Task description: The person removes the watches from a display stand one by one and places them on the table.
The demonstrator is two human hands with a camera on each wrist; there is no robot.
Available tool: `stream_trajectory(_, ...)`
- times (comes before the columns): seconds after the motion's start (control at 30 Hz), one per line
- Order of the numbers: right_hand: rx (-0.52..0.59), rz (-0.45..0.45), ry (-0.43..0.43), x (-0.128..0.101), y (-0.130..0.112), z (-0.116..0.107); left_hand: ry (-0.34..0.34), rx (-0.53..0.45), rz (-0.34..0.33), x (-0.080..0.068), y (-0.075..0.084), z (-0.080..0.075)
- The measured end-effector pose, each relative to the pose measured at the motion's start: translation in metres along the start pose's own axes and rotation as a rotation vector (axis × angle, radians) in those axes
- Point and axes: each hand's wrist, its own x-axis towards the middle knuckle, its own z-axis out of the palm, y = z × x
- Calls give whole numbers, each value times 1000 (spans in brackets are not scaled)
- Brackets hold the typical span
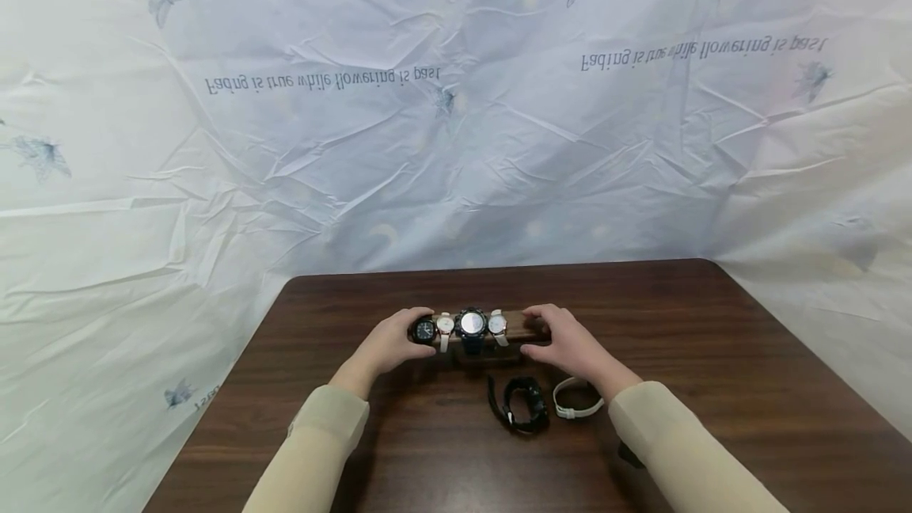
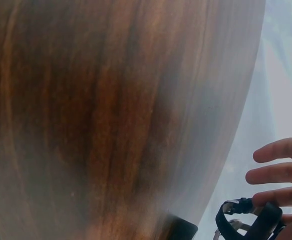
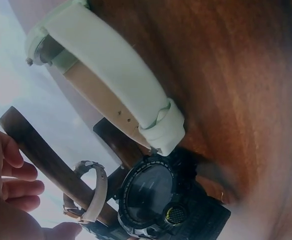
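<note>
While our left hand (image 1: 388, 345) curls its fingers around the black watch (image 1: 424, 329) at one end of the wooden bar (image 1: 526, 327), our right hand (image 1: 566, 347) clamps the other end. Three more watches sit between our fingers; a black watch (image 1: 525, 404) and white watch (image 1: 575, 400) lie loose just behind our right fingers.

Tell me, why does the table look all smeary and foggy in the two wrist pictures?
Left wrist view: the table sits too close, so its grain blurs under haze. Right wrist view: the white watch looms large and soft. Head view: sharper, though edges bend.
</note>
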Motion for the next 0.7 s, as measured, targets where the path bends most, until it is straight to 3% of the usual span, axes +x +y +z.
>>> stream_trajectory(0.7,-128,-88,-46,20,-16,5,-6,9,-2,0,1,0)
